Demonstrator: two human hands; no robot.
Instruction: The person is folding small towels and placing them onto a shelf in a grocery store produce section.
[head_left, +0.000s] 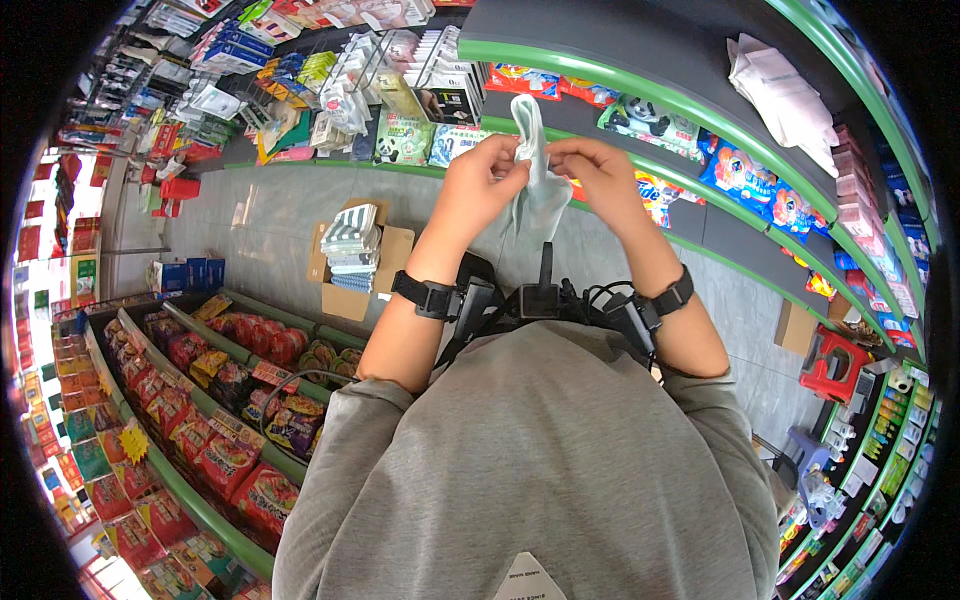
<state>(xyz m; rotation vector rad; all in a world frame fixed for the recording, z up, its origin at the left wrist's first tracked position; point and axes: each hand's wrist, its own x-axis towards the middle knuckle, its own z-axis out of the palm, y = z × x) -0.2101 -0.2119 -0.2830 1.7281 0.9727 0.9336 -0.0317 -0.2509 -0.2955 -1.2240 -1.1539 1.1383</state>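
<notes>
In front of my chest, my left hand (484, 180) pinches a pale, thin plastic bag (544, 199) between thumb and fingers, near a folded loop at its upper part. On the bag's other side is my right hand (596, 176), its bent fingertips at the bag's edge; whether they grip it is hard to tell. The bag's lower part hangs loose over the floor. A crumpled whitish plastic bag or wrapper (780, 101) lies on the dark upper shelf at the right. On the floor to the left, an open cardboard box (394, 259) holds a stack of folded striped cloths (351, 247).
Green-edged shelves (570, 56) with detergent bags (652, 124) run ahead and to the right. Hanging packets fill the upper left. A snack shelf (217, 420) stands at lower left. A red plastic stool (832, 367) and a cardboard box (795, 326) are at the right.
</notes>
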